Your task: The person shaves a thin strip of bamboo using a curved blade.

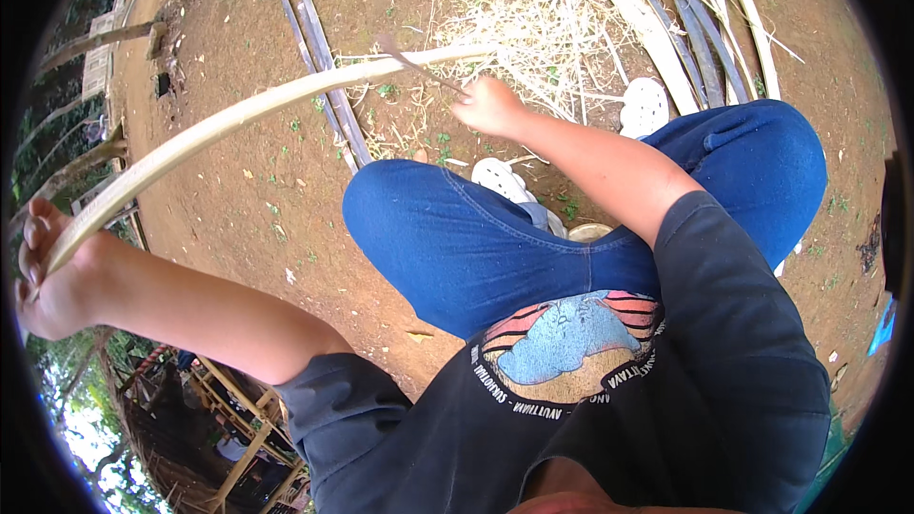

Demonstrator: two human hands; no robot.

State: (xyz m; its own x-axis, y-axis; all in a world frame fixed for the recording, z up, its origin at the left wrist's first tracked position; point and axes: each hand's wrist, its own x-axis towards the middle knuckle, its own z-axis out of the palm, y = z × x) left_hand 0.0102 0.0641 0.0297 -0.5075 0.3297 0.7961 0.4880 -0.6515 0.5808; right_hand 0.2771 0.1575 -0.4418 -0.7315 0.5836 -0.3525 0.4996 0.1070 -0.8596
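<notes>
A long pale bamboo strip point(224, 121) arcs from the far left of the head view to the shavings ahead of me. My left hand point(59, 271), far out to the left, has its fingers wrapped round the strip's near end. Ahead, my right hand point(490, 107) is closed on a knife; its handle is hidden in the fist. The thin brown blade point(419, 68) is smeared by motion and reaches up and left across the strip near its far end. Whether the blade touches the strip, I cannot tell.
Curly pale shavings point(533, 33) lie heaped on the bare earth. Dark strips point(328, 76) lie left of them, and more pale and dark strips point(700, 29) to the right. My bent knees in blue jeans point(457, 228) and white clogs point(645, 105) are below. A wooden frame structure point(243, 457) stands lower left.
</notes>
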